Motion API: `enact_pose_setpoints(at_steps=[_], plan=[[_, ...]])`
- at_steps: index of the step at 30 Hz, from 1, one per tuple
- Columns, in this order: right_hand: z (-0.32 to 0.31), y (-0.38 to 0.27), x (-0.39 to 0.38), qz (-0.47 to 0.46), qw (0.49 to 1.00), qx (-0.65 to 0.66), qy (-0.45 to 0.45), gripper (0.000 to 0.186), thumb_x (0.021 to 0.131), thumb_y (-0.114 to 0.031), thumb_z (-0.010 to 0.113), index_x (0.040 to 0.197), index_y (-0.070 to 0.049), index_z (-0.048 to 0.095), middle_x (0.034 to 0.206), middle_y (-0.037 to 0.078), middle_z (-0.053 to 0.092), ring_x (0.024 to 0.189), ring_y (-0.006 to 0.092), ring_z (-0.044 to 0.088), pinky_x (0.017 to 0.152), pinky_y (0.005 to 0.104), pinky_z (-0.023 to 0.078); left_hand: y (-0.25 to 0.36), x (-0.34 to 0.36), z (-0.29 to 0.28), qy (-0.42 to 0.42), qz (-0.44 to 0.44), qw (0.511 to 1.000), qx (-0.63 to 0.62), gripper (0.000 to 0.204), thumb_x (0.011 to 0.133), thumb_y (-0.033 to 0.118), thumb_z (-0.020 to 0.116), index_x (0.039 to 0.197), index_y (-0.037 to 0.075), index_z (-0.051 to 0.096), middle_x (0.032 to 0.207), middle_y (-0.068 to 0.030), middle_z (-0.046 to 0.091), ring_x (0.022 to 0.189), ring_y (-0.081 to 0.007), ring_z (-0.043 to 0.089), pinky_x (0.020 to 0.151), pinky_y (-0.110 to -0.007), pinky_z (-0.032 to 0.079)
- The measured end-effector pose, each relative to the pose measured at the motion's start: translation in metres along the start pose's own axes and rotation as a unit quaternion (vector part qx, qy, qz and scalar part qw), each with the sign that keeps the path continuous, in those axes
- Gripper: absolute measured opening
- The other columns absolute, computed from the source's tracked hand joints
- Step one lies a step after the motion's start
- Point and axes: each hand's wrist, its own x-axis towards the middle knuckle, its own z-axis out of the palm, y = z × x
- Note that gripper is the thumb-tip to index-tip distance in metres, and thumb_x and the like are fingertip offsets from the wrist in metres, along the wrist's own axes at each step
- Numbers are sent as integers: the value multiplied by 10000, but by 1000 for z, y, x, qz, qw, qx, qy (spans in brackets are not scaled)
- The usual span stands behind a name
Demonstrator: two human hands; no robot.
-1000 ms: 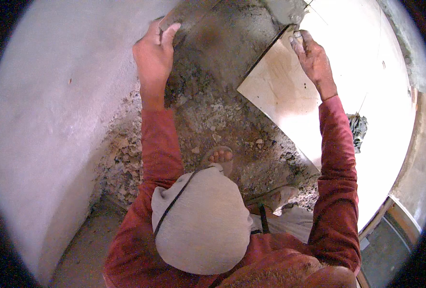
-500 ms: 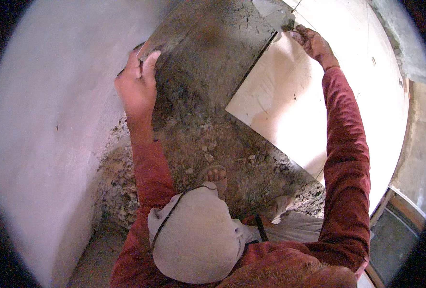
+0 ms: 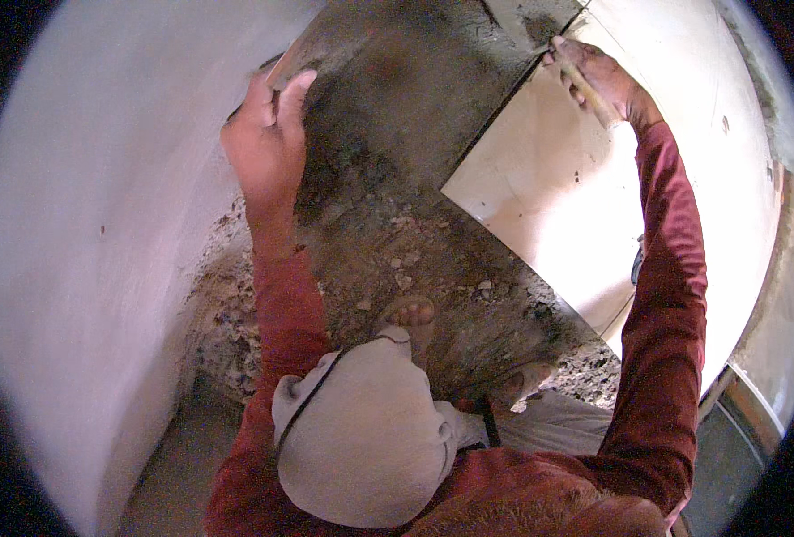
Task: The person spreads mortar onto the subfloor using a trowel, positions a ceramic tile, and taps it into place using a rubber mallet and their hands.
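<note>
My left hand [image 3: 267, 130] is raised near the pale wall, thumb and fingers pinching a thin flat piece [image 3: 295, 49] by its light edge. The rest of that piece blends into the grey ground behind it. At the upper right, my right hand [image 3: 598, 76] is closed around a tan, wooden-looking handle [image 3: 598, 103]. Whatever lies at the handle's far end cannot be made out. Under this hand lies a large cream tile [image 3: 531, 161] with a dark edge along its left side. Just beyond my fingertips, a light grey surface [image 3: 504, 13] carries a dark wet smear [image 3: 540, 29].
Bare, rough ground [image 3: 397, 233] with loose crumbs lies between my arms. The wall [image 3: 102, 224] rises on the left, with rubble [image 3: 222, 313] along its foot. My knee [image 3: 361, 438] in pale trousers and my sandalled foot [image 3: 412, 313] are below.
My right hand has shifted slightly up and right and turned, so the tan handle now shows. The whole view has shifted a little. My left hand keeps its pinch.
</note>
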Motion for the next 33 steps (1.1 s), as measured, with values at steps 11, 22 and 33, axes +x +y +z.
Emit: enact_pose_setpoints(at_steps=[11, 22, 33], plan=[[102, 2, -59, -78, 974, -210, -32, 546, 1046, -550, 441, 1281, -80, 590, 728, 70, 580, 555, 159, 566, 589, 339, 532, 1, 1, -1, 2, 26, 999, -21, 322, 963, 304, 698, 1183, 69, 703, 704, -174, 627, 610, -209, 561, 655, -338, 504], [-32, 159, -375, 198, 959, -68, 189, 356, 1039, -315, 521, 1286, -67, 588, 846, -26, 542, 518, 72, 430, 488, 263, 440, 22, -17, 9, -45, 178, 978, 102, 217, 944, 248, 678, 1069, 71, 690, 935, -159, 694, 837, -365, 688, 748, -438, 564], [-32, 393, -768, 369, 730, 37, 573, 311, 1032, -431, 522, 980, -128, 567, 603, -27, 460, 424, 103, 412, 388, 300, 347, 13, -69, 45, -71, 470, 851, 221, 346, 821, 185, 658, 1154, 93, 635, 1077, -67, 611, 970, -259, 634, 782, -365, 569]])
